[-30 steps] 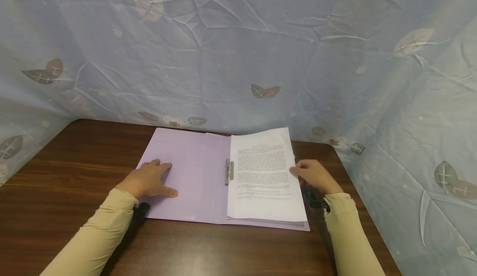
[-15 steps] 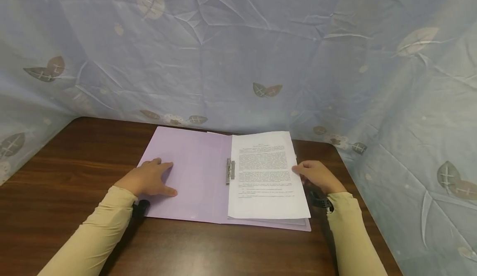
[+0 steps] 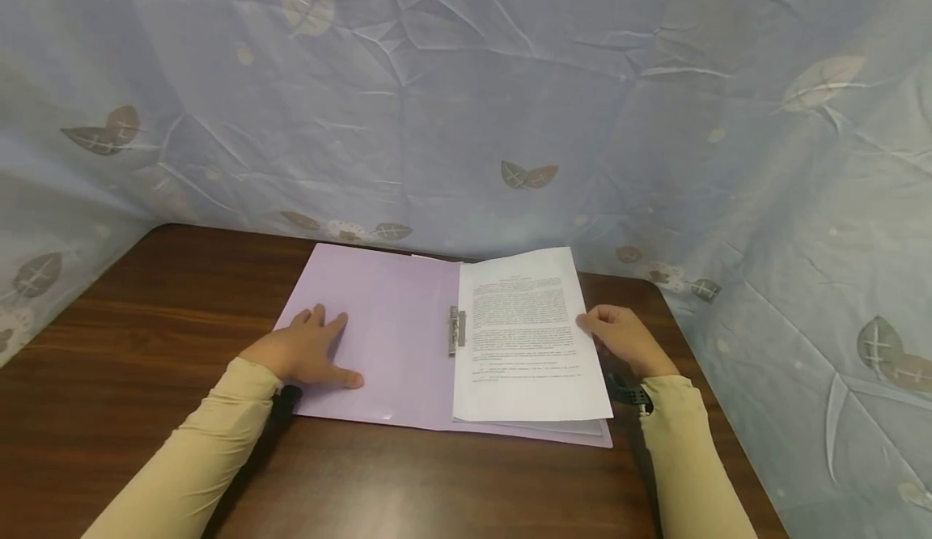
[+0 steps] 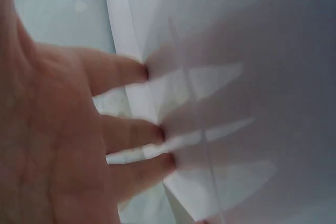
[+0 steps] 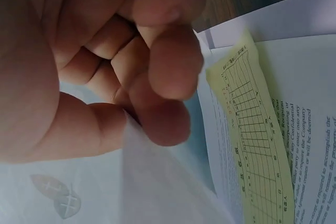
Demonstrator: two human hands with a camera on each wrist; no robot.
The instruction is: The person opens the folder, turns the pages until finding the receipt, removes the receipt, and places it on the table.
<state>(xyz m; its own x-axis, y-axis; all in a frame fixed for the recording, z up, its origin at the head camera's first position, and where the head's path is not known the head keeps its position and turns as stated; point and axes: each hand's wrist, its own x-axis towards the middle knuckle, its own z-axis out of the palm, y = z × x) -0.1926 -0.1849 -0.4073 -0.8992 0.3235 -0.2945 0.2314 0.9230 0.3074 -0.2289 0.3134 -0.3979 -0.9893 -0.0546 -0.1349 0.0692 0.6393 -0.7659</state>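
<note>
A lilac folder (image 3: 396, 312) lies spread flat, with a metal clip (image 3: 453, 333) by its spine. Printed sheets are stacked on its right side. My right hand (image 3: 622, 340) pinches the right edge of the top sheet (image 3: 520, 400) between thumb and fingers, and that edge is raised off the papers below. Beneath the raised sheet, the right wrist view shows a yellow slip (image 5: 257, 140) printed with a grid, lying on another printed page (image 5: 310, 145). My left hand (image 3: 306, 351) rests on the left cover with its fingers spread; its palm fills the left of the left wrist view (image 4: 131, 129).
The folder is on a dark brown wooden table (image 3: 175, 304). A pale blue cloth (image 3: 437, 118) with leaf prints hangs behind the table and along both sides. A thin white edge pokes out behind the folder's top.
The top sheet's lower right corner has risen slightly, showing more of the pages under it. My right hand keeps its pinch. My left hand has shifted slightly right on the cover.
</note>
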